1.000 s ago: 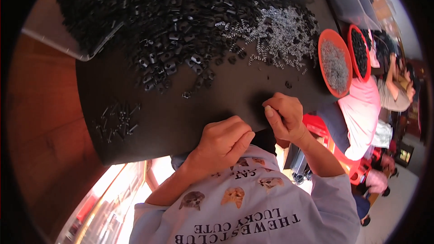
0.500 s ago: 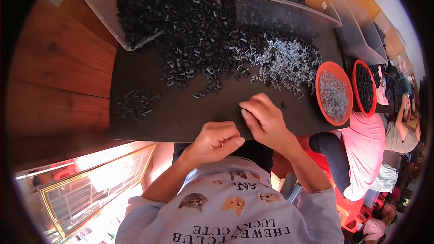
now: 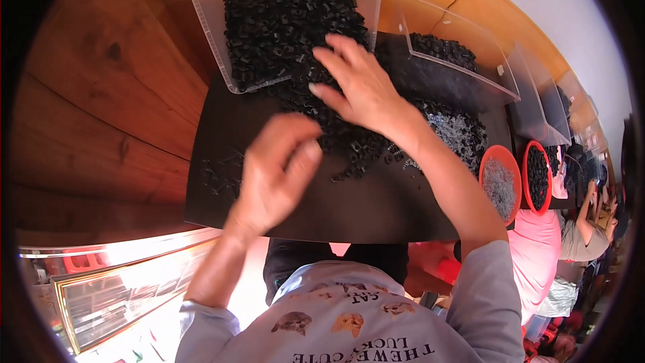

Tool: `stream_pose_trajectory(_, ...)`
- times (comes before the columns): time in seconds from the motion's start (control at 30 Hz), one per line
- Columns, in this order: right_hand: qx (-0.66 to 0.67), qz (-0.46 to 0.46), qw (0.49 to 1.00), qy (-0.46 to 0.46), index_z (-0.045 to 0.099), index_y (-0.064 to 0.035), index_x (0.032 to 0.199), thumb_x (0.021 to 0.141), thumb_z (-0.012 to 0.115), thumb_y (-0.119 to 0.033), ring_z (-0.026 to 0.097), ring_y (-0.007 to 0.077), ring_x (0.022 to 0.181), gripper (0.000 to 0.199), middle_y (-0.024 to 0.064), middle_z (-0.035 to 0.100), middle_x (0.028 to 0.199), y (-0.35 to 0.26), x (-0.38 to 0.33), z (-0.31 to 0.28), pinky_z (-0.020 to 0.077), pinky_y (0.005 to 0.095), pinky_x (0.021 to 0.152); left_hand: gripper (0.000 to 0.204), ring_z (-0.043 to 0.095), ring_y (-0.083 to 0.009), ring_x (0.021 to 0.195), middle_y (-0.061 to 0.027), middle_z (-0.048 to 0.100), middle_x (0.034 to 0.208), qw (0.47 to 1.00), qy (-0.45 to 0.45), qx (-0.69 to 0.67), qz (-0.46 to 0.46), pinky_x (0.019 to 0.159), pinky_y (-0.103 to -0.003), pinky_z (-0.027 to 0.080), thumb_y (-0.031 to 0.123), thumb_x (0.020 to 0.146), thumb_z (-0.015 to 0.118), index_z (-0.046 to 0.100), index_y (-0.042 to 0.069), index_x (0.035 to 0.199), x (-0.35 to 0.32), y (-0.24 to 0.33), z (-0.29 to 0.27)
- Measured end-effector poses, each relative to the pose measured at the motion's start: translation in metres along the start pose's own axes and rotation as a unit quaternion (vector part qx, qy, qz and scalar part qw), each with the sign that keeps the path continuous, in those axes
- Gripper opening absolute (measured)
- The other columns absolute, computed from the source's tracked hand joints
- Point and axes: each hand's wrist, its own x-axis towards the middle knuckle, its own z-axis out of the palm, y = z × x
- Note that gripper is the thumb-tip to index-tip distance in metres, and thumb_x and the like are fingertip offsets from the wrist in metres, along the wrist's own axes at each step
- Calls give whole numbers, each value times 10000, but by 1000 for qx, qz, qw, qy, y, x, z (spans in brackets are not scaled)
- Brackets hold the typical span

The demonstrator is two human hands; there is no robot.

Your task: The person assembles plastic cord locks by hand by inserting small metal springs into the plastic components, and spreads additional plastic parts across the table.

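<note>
With right grip (image 3: pixel 363 87) spread wide, seemingly empty, over black parts (image 3: pixel 289 33) heaped presumably for easy reach, and left grip (image 3: pixel 269 171) loosely curled, contents hidden, above desk (image 3: pixel 336 216).

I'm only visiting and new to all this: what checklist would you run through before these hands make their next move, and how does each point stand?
1. Right hand at the black parts: ok, fingers spread over them.
2. Left hand free of any part: cannot tell, it is blurred and its palm side is hidden.
3. Black parts all inside the clear bin: not ok, many lie on the table.
4. Silver springs separate from the black parts: not ok, the piles meet.
5. Orange bowl stocked: ok, it holds small silvery pieces.
</note>
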Motion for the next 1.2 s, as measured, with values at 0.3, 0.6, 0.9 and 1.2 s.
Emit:
stream_pose_trajectory(0.3, -151, -5, 985, 81, 542, -47, 1300, 902, 635, -448, 507, 423, 1207, 572, 255, 468, 1363, 70, 114, 36, 449, 538, 957, 291, 509, -409, 1166, -227, 525, 1278, 930, 189, 299, 100, 993, -449, 423, 138, 881, 622, 616, 7, 1140, 136, -136, -40)
stream_pose_trajectory(0.6, -166, 121, 977, -61, 374, -16, 1469, 969, 524, -445, 309, 459, 1383, 676, 284, 280, 1530, 83, 160, 39, 329, 553, 1090, 561, 320, -424, 1364, -258, 365, 1466, 885, 201, 417, 39, 1071, -587, 286, 343, 911, 605, 486, 46, 1372, 172, -166, -22)
stream_pose_trajectory(0.9, -208, 144, 967, -30, 588, -88, 1257, 947, 541, -510, 518, 368, 1199, 525, 185, 511, 1316, 106, 132, 86, 447, 541, 911, 832, 319, -378, 1372, -200, 372, 1485, 909, 84, 407, -20, 1059, -595, 258, 656, 861, 575, 439, 63, 1429, 157, -167, -4)
stream_pose_trajectory(1.2, -143, 52, 988, 7, 635, -92, 1115, 940, 586, -315, 558, 321, 1089, 288, 109, 573, 1182, 83, 92, 91, 435, 486, 872, 807, 317, -353, 1369, -176, 382, 1468, 913, 93, 395, 41, 1062, -558, 262, 530, 812, 712, 426, 82, 1419, 139, -171, 8)
